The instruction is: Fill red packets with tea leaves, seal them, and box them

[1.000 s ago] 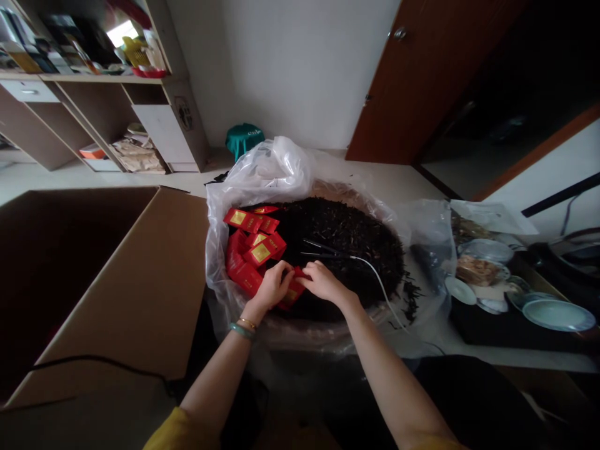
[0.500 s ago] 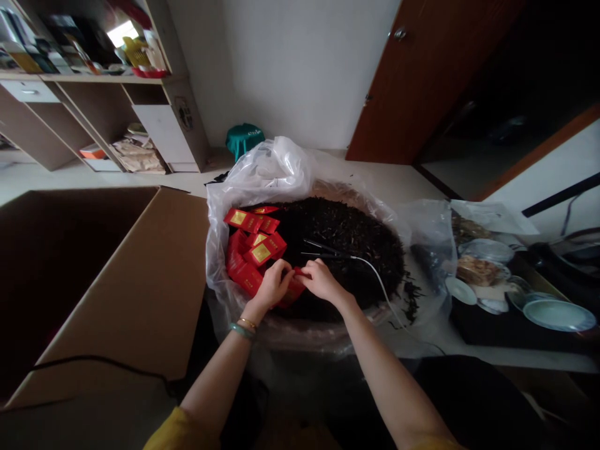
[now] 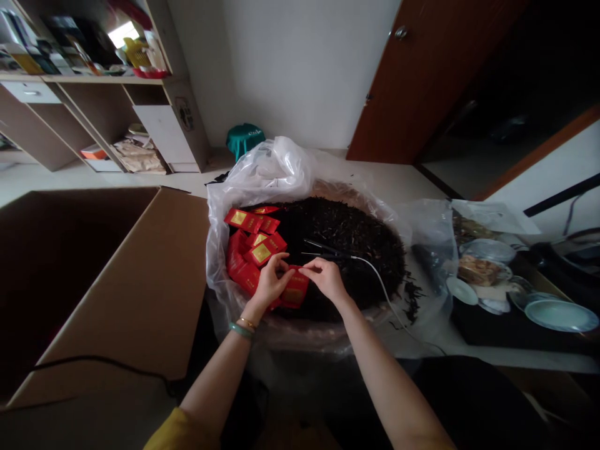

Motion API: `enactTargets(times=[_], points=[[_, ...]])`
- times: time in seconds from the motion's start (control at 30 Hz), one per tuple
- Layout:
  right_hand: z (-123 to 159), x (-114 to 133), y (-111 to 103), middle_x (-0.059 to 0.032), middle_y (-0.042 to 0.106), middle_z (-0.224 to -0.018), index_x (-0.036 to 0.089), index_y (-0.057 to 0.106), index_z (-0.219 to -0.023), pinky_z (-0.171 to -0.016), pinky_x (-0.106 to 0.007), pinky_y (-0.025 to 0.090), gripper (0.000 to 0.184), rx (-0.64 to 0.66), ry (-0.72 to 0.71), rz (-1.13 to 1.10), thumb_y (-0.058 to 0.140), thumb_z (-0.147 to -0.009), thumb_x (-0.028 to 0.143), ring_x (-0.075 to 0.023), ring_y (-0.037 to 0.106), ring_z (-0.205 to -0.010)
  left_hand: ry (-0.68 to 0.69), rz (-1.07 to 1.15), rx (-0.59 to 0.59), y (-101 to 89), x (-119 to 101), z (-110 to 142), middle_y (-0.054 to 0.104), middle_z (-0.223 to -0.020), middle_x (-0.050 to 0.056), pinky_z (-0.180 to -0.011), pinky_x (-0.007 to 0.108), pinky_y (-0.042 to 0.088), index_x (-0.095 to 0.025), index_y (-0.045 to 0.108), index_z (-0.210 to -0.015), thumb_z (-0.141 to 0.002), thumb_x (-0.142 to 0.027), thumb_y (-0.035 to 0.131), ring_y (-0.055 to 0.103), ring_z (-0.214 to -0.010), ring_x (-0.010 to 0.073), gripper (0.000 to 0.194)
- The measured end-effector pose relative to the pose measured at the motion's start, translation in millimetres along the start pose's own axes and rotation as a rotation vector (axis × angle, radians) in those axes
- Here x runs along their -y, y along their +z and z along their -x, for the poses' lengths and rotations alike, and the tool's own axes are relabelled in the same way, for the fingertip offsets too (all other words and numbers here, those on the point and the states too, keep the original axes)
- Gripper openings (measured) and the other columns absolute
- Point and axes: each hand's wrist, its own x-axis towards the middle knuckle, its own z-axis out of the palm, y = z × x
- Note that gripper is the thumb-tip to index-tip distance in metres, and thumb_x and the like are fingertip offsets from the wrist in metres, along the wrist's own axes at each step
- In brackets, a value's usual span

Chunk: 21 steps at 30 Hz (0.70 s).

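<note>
My left hand (image 3: 273, 279) and my right hand (image 3: 325, 278) pinch the top edge of a red foil packet (image 3: 295, 294) with a gold patch, which hangs below their fingertips. Several more red packets (image 3: 263, 251) with gold labels lie in a heap beside my left hand. They rest on dark loose leaves, like tea (image 3: 347, 219), filling a wide round container lined with clear plastic (image 3: 218, 219). Just beyond my right hand, a black tool with two thin arms (image 3: 328, 252) lies on the leaves, a white cord running from it.
On the left stands an open cardboard box (image 3: 140, 275). To the right are a pale green bowl (image 3: 560, 314), a small white dish (image 3: 462, 291) and a clear tub (image 3: 480, 265). A shelf unit (image 3: 187, 125) and a brown door (image 3: 412, 81) stand behind.
My hands have moved slightly apart along the packet's top edge, and more of the packet's face shows below them. The other packets and the black tool have not moved.
</note>
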Motion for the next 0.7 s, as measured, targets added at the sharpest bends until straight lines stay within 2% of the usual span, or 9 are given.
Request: enactTargets(times=[0.03, 0.1, 0.2, 0.3, 0.4, 0.47, 0.53, 0.63, 0.7], points=[[-0.4, 2.5, -2.1, -0.0032, 0.068, -0.071, 0.019, 0.070, -0.070, -0.066, -0.029, 0.049, 0.023, -0.002, -0.027, 0.006, 0.066, -0.077, 0.041, -0.0175, 0.062, -0.067, -0.015, 0.005, 0.034, -0.5, -0.4, -0.7, 0.055, -0.070, -0.002, -0.062, 0.022, 0.044, -0.016, 0.060, -0.096, -0.078, -0.029, 0.064, 0.054, -0.066, 0.0112, 0.022], [-1.7, 6.2, -6.5, -0.0029, 0.068, -0.071, 0.020, 0.071, -0.071, -0.066, -0.028, 0.048, 0.023, 0.017, -0.065, 0.013, 0.066, -0.077, 0.041, -0.0173, 0.063, -0.068, -0.014, 0.002, 0.085, -1.8, -0.9, -2.1, 0.055, -0.067, -0.001, -0.061, 0.022, 0.042, -0.015, 0.063, -0.078, -0.077, -0.034, 0.067, 0.052, -0.064, 0.0112, 0.020], [-3.8, 8.2, -12.1, -0.0021, 0.069, -0.073, 0.020, 0.072, -0.074, -0.065, -0.028, 0.049, 0.021, 0.107, -0.078, 0.008, 0.067, -0.077, 0.041, -0.0168, 0.063, -0.069, -0.010, 0.016, 0.111, -3.4, -2.2, -3.2, 0.054, -0.062, 0.000, -0.059, 0.023, 0.040, -0.015, 0.058, -0.060, -0.075, -0.041, 0.069, 0.049, -0.061, 0.0113, 0.032], [-5.0, 8.8, -13.5, -0.0020, 0.070, -0.071, 0.020, 0.071, -0.073, -0.065, -0.027, 0.048, 0.021, 0.156, -0.082, -0.006, 0.067, -0.078, 0.039, -0.0162, 0.063, -0.068, -0.101, 0.060, 0.154, -3.9, -5.8, -2.6, 0.055, -0.061, -0.001, -0.058, 0.023, 0.040, -0.014, 0.060, -0.061, -0.074, -0.046, 0.069, 0.049, -0.060, 0.0111, 0.035], [-5.2, 11.7, -8.6, -0.0021, 0.069, -0.070, 0.020, 0.071, -0.070, -0.065, -0.027, 0.047, 0.019, 0.107, -0.085, -0.005, 0.067, -0.078, 0.036, -0.0160, 0.062, -0.066, -0.255, 0.165, 0.244, -3.5, -11.4, -1.8, 0.061, -0.067, 0.000, -0.057, 0.022, 0.041, -0.012, 0.064, -0.076, -0.072, -0.049, 0.069, 0.053, -0.062, 0.0116, 0.037], [-6.0, 14.0, -3.7, -0.0021, 0.069, -0.070, 0.020, 0.072, -0.071, -0.065, -0.027, 0.047, 0.017, 0.078, -0.090, 0.007, 0.067, -0.079, 0.034, -0.0163, 0.062, -0.066, -0.345, 0.239, 0.301, -2.9, -14.3, -1.9, 0.065, -0.075, 0.001, -0.059, 0.022, 0.044, -0.012, 0.065, -0.089, -0.064, -0.048, 0.076, 0.058, -0.066, 0.0132, 0.046], [-9.0, 14.1, -0.8, -0.0024, 0.069, -0.071, 0.021, 0.073, -0.074, -0.066, -0.028, 0.047, 0.016, 0.072, -0.103, 0.028, 0.066, -0.080, 0.033, -0.0169, 0.062, -0.068, -0.426, 0.298, 0.316, -2.3, -15.8, -2.4, 0.068, -0.077, 0.002, -0.061, 0.024, 0.047, -0.010, 0.064, -0.093, -0.055, -0.046, 0.082, 0.061, -0.067, 0.0147, 0.054], [-18.9, 5.3, -4.9, -0.0056, 0.071, -0.085, 0.021, 0.073, -0.087, -0.073, -0.030, 0.048, 0.017, 0.017, -0.116, 0.134, 0.059, -0.085, 0.030, -0.0195, 0.063, -0.082, -0.518, 0.370, 0.279, -1.5, -15.4, -3.1, 0.070, -0.074, 0.004, -0.062, 0.027, 0.050, -0.009, 0.066, -0.087, -0.051, -0.045, 0.085, 0.063, -0.064, 0.0162, 0.054], [-27.5, -6.3, -12.4, -0.0089, 0.070, -0.102, 0.020, 0.069, -0.103, -0.083, -0.035, 0.047, 0.021, -0.044, -0.091, 0.319, 0.057, -0.086, 0.026, -0.0233, 0.059, -0.098, -0.537, 0.400, 0.252, -1.1, -14.3, -3.4, 0.071, -0.075, 0.005, -0.064, 0.028, 0.051, -0.009, 0.067, -0.087, -0.049, -0.043, 0.086, 0.065, -0.065, 0.0174, 0.054]])
